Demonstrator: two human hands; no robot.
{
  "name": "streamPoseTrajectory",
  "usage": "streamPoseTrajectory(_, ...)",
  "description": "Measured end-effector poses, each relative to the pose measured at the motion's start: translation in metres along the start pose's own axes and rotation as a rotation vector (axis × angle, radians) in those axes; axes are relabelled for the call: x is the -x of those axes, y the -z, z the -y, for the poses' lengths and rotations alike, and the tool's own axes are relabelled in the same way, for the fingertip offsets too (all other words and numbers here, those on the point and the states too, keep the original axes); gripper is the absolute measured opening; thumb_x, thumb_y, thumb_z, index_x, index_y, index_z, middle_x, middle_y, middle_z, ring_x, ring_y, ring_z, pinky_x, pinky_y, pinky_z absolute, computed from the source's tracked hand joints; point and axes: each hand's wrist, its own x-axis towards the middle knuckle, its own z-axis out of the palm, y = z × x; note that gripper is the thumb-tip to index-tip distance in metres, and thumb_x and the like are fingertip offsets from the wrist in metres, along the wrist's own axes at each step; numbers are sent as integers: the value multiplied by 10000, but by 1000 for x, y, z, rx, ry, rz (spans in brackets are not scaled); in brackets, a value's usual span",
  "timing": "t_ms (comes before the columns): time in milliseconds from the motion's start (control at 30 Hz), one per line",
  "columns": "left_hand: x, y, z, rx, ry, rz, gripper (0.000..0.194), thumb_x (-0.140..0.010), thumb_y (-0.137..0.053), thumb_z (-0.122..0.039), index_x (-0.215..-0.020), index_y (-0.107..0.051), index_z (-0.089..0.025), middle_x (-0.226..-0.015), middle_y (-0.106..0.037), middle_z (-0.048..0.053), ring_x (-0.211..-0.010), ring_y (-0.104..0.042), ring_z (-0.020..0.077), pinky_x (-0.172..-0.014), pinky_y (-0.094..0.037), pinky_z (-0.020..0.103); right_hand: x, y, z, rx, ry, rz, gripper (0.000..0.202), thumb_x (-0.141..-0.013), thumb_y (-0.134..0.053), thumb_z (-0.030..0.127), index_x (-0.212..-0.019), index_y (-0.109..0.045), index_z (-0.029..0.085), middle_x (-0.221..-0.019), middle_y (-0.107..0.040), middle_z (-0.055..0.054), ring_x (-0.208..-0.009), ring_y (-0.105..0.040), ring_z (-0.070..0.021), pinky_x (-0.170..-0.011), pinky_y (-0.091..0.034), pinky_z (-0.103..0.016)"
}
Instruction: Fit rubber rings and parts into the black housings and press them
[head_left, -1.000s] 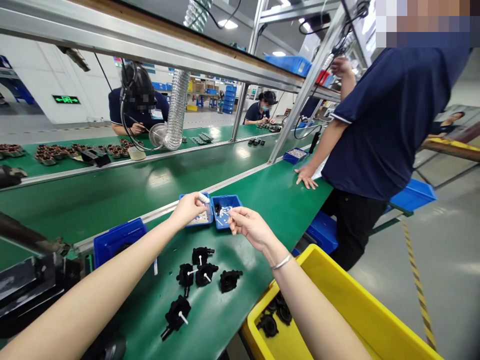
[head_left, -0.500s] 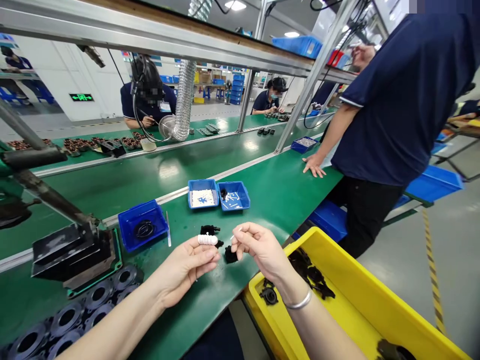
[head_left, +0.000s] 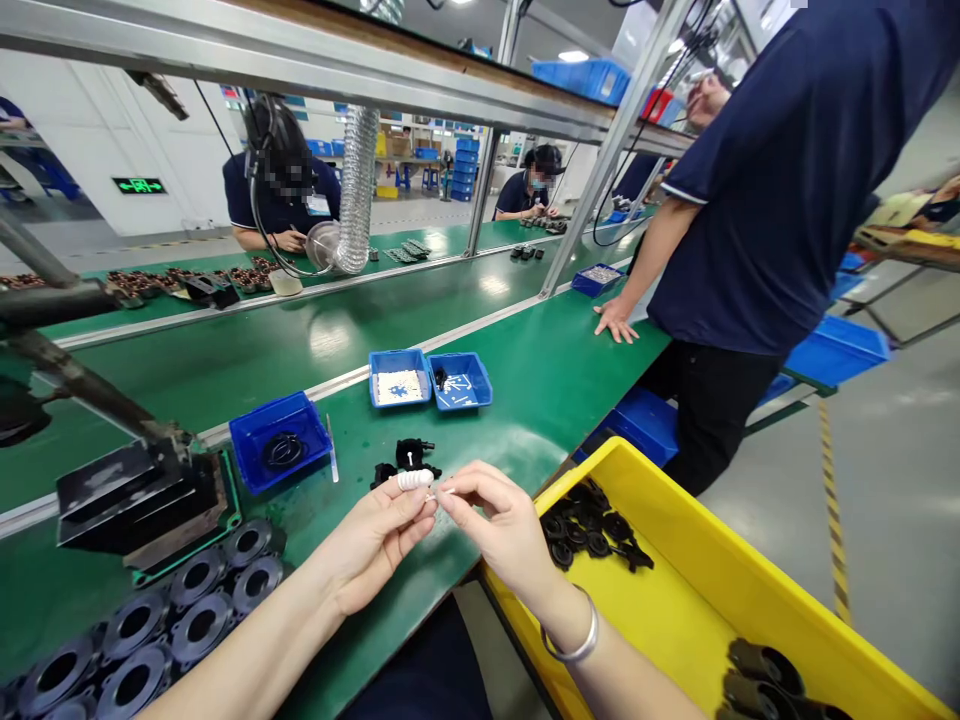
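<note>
My left hand (head_left: 382,545), its index finger wrapped in white, pinches something small that is mostly hidden by the fingertips. Touching or almost touching it, my right hand (head_left: 499,520) holds a thin white pin (head_left: 447,491) between thumb and index finger. Just beyond the hands, black parts (head_left: 411,454) lie on the green table (head_left: 525,370); one has a white piece in it. Farther back, a blue tray (head_left: 400,403) holds small white pieces, and a second blue tray (head_left: 462,406) beside it holds white pins and a black item.
A blue bin (head_left: 246,462) with black rings and a black metal fixture (head_left: 112,500) stand left, above round grey housings (head_left: 199,622). A yellow crate (head_left: 660,620) with black parts is at right. A person (head_left: 780,190) leans a hand on the table; others sit beyond.
My right hand has moved left and closed in on my left hand, bringing the pin to its fingertips. The view has shifted, showing more of the yellow crate's contents.
</note>
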Motion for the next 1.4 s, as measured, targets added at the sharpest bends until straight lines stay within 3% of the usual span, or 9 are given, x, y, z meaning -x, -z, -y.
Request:
streamPoseTrajectory(400, -2, -9, 8, 99, 18, -10, 133, -894, -631, -11, -970, -697, -98, -900, -701, 53, -779, -703, 81, -766, -615, 171, 16, 1, -10, 435, 451, 11, 268, -915, -609, 13, -1134, -681, 150, -914, -643, -91, -843, -608, -184, -745, -529, -312)
streamPoseTrajectory(500, 0, -7, 18, 89, 65, -1, 114, -866, -687, -36, -960, -696, -98, -888, -699, 53, -769, -702, 91, -748, -620, 184, 27, 5, -14, 384, 380, 26, 245, -915, -619, 30, -1109, -681, 166, -900, -640, -78, -831, -611, -179, -731, -527, -303)
streamPoseTrajectory(667, 2, 1, 51, 78, 141, -57, 191, -765, -815, -76, -907, -694, -114, -851, -700, 40, -718, -686, 83, -706, -605, 169, 61, 14, -20, 250, 94, -22, 123, -923, -640, 94, -970, -700, 191, -782, -611, -23, -697, -597, -139, -620, -489, -249)
streamPoseTrajectory(800, 1, -1, 68, 51, 142, -15, 287, -707, -889, -174, -905, -685, -130, -858, -697, 31, -723, -668, 75, -726, -585, 168, 81, 22, -21, 300, 42, -10, 130, -940, -621, 94, -972, -700, 192, -817, -647, -35, -726, -623, -148, -660, -512, -258)
streamPoseTrajectory(1033, 0, -15, 61, -107, -43, 44, 329, -687, -908, -262, -888, -665, -169, -771, -667, -14, -718, -637, 75, -761, -544, 176, 76, 26, -11, 519, 162, -1, 157, -954, -581, 50, -1043, -645, 163, -869, -639, -63, -800, -615, -170, -743, -525, -294)
streamPoseTrajectory(1400, -6, -4, 58, -174, -90, 38, 337, -689, -903, -267, -896, -648, -189, -801, -652, -21, -751, -614, 80, -775, -540, 186, 66, 19, -4, 592, 127, 33, 134, -992, -542, 139, -893, -632, 148, -761, -552, -33, -693, -534, -160, -653, -464, -282)
